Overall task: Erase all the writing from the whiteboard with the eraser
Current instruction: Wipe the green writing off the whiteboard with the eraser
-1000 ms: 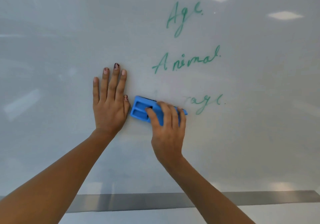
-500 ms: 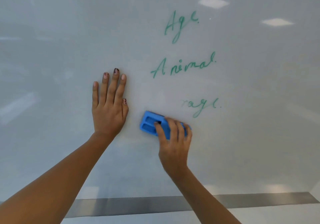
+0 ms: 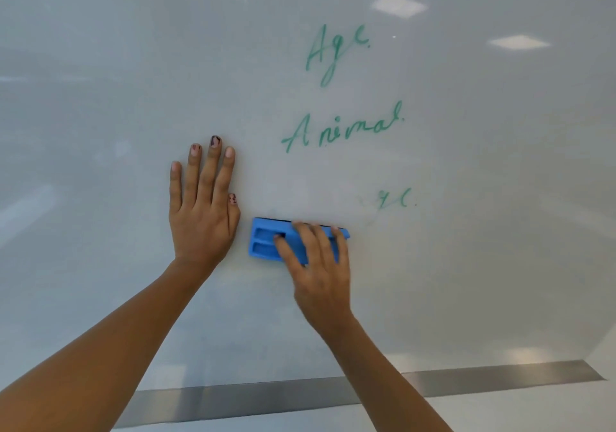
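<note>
Since half a second ago more of the bottom word has gone: only its last faint letters [image 3: 396, 198] remain, where a longer tail of green script showed before, and the eraser [image 3: 266, 243] now sits lower left of them, just beside your left thumb.

Your right hand [image 3: 320, 265] grips the blue eraser, fingers curled over its top edge and the thumb set in a recess on its back, with the pad flat against the whiteboard [image 3: 100, 98]. Your left hand [image 3: 200, 218] presses flat on the board, fingers straight and close together, holding nothing.

You look to be midway through clearing the lowest line. "Animal" [image 3: 343, 128] and "Age" [image 3: 333, 51] above it are untouched, and a trace of green at the very top edge is too cut off to read.

Next, carry the eraser up and to the right so that it passes squarely over the leftover letters and the pale smear beside them. Keep the pad flat with firm, even pressure; a tilted edge would likely leave streaks. After that, work upward line by line, and shift your bracing hand if the reach grows long.
</note>
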